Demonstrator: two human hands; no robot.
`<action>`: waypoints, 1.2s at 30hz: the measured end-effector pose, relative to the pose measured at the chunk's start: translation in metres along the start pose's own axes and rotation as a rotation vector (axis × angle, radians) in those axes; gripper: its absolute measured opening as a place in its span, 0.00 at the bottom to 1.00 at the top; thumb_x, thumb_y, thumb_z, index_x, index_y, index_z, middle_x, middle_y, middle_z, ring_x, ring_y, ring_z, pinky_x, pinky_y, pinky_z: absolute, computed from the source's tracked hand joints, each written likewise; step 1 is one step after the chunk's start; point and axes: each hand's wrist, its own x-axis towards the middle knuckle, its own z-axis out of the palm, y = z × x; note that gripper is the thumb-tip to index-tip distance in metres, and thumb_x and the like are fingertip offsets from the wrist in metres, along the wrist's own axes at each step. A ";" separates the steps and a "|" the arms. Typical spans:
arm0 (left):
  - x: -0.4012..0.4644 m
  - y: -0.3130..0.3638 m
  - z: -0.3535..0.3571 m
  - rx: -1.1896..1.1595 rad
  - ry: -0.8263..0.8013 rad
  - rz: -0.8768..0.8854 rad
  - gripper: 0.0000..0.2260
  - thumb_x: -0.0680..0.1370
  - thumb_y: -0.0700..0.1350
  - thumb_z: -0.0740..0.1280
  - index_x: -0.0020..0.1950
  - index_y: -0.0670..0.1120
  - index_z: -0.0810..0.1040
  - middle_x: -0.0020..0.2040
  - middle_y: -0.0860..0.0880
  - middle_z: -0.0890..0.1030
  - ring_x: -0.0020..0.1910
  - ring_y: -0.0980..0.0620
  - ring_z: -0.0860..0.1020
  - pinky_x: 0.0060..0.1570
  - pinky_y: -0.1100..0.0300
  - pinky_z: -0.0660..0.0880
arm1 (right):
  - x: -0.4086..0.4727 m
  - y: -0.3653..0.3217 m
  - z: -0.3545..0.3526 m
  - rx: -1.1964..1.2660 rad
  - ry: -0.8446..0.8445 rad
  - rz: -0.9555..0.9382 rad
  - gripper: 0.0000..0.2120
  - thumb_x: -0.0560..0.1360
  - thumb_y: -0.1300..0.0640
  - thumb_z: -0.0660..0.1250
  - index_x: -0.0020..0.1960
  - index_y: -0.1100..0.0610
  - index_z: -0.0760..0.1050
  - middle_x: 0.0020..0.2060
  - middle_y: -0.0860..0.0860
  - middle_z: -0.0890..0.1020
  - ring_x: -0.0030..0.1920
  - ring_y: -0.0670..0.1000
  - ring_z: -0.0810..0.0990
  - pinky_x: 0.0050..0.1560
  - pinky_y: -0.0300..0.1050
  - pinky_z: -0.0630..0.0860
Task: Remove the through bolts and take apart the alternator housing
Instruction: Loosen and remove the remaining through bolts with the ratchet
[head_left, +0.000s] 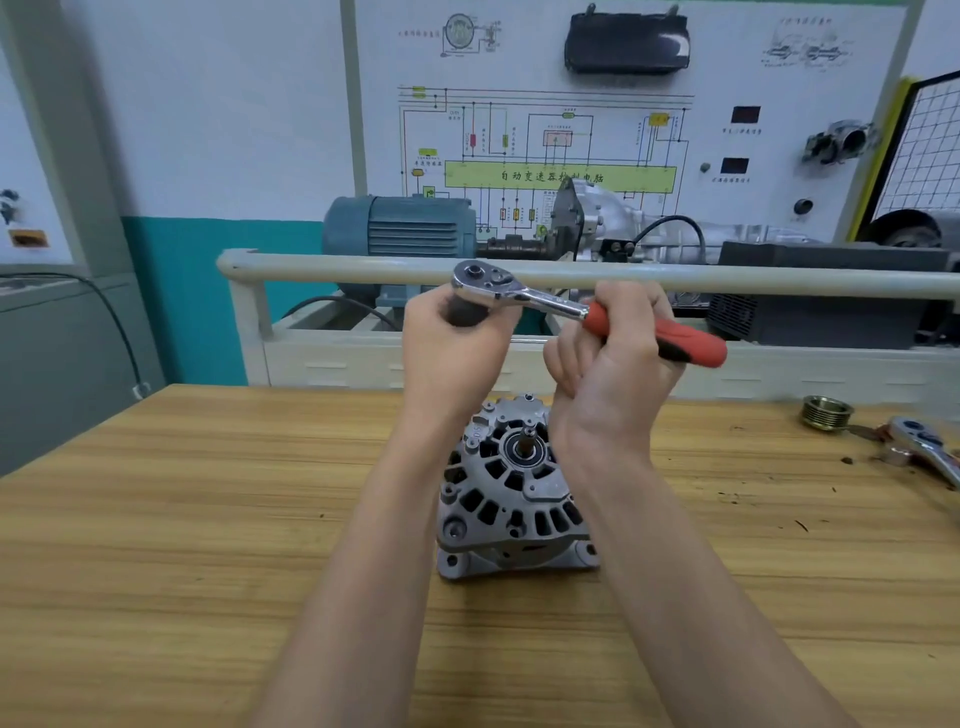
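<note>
Head view shows both hands raised above the alternator (511, 488): left hand (452, 338) grips the socket, right hand (618, 358) the ratchet (524, 293) handle—seat it squarely before turning.

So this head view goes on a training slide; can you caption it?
Both hands, left and right, hold a ratchet wrench above the alternator standing on the wooden table.

Both forearms flank the alternator (511, 493); pulley (826, 413) perhaps well clear

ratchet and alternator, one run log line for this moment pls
left hand: grips socket under ratchet head | right hand: grips red handle | alternator: on table, untouched | pulley: off, far right
</note>
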 end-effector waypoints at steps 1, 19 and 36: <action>0.002 -0.001 -0.006 -0.006 -0.098 0.008 0.21 0.74 0.35 0.69 0.25 0.50 0.67 0.22 0.56 0.63 0.23 0.58 0.60 0.24 0.66 0.59 | 0.004 -0.005 -0.001 -0.020 -0.020 0.057 0.19 0.72 0.68 0.61 0.29 0.55 0.58 0.16 0.46 0.57 0.17 0.45 0.53 0.21 0.34 0.53; 0.006 -0.002 -0.011 0.000 0.036 -0.077 0.17 0.73 0.39 0.69 0.28 0.46 0.66 0.24 0.49 0.63 0.24 0.53 0.59 0.27 0.61 0.57 | -0.008 -0.003 0.007 -0.251 -0.032 0.006 0.17 0.71 0.60 0.66 0.25 0.50 0.67 0.20 0.44 0.64 0.23 0.44 0.59 0.26 0.37 0.60; 0.003 0.003 -0.006 -0.115 0.103 -0.097 0.18 0.75 0.33 0.65 0.30 0.45 0.63 0.27 0.47 0.60 0.27 0.52 0.56 0.29 0.59 0.53 | -0.019 0.002 0.012 -0.057 -0.053 0.020 0.16 0.72 0.64 0.64 0.29 0.53 0.64 0.19 0.45 0.63 0.19 0.44 0.57 0.21 0.33 0.56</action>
